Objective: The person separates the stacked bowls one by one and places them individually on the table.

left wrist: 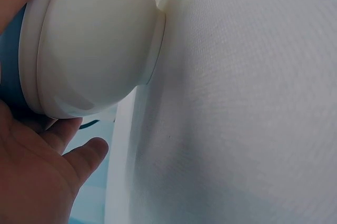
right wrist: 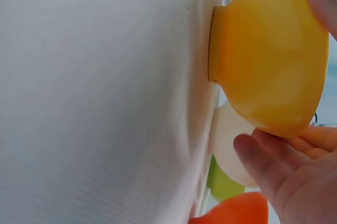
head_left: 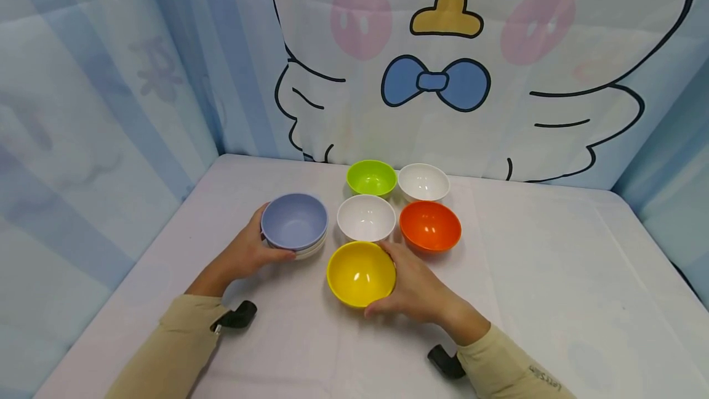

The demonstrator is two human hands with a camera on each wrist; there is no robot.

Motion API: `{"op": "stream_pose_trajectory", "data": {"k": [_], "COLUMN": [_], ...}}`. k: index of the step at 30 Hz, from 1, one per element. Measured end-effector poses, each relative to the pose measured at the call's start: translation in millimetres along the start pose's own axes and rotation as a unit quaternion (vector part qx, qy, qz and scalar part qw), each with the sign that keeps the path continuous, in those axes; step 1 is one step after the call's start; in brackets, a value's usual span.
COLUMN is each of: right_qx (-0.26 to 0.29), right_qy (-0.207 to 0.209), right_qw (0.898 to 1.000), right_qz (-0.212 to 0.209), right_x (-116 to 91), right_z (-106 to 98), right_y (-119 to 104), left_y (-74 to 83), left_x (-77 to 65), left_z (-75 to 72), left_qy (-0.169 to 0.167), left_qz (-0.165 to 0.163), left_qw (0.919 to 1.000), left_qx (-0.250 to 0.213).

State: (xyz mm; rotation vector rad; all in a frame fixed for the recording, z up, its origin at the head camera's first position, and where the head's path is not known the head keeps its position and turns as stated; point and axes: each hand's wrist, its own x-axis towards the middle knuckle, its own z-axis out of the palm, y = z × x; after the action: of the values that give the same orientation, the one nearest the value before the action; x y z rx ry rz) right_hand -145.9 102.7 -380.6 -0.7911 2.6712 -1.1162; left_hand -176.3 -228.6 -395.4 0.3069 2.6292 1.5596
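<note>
My left hand (head_left: pixel 249 253) grips a stack of bowls at the left, thumb on the near side and fingers round the far left side. A periwinkle-blue bowl (head_left: pixel 295 221) tops the stack, nested in white bowls (left wrist: pixel 95 45). With thumb and fingers spread round its right side, my right hand (head_left: pixel 414 283) holds a yellow bowl (head_left: pixel 359 273) upright in front. In the right wrist view the foot of that yellow bowl (right wrist: pixel 274 56) is right at the tabletop. Just behind it stands a white bowl (head_left: pixel 366 218), and an orange bowl (head_left: pixel 430 227) is beyond my right fingers.
At the back of the white-covered table (head_left: pixel 576 276) stand a green bowl (head_left: pixel 372 178) and another white bowl (head_left: pixel 423 183), close together. A cartoon-printed curtain (head_left: pixel 354 116) rises behind the table's far edge. Black wrist-camera mounts (head_left: pixel 238 315) stick out at both sleeves.
</note>
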Motion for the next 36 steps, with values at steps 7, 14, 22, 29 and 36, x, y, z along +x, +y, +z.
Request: {"op": "stream_pose_trajectory", "data": {"k": [7,14,22,29,36], "right_qx": [-0.013,-0.01,0.011,0.011,0.015], "right_qy": [0.003,0.008,0.002,-0.001,-0.015], "right_qw": [1.0,1.0,0.999,0.999,0.999], "right_qz": [-0.015,-0.016,-0.033,-0.053,-0.049], "right_x": [0,0,17,41,63], "right_z": [1,-7,-17,-21,-15], "right_y": [0,-11,-29,-45,-60], "left_y": [1.3,0.6,-0.6,-1.6,-5.3], "left_x": [-0.1,0.1,0.0,-0.4,-1.7], "left_z": [-1.1,-1.4,-1.3,-0.7,1.7], "left_qy": [0.001,0.002,0.003,0.008,0.004], "left_qz": [0.002,0.0,0.005,0.003,0.0], "left_qw": [1.0,1.0,0.9999,0.9999,0.9999], "left_qx": [-0.003,-0.007,-0.012,-0.01,-0.015]}}
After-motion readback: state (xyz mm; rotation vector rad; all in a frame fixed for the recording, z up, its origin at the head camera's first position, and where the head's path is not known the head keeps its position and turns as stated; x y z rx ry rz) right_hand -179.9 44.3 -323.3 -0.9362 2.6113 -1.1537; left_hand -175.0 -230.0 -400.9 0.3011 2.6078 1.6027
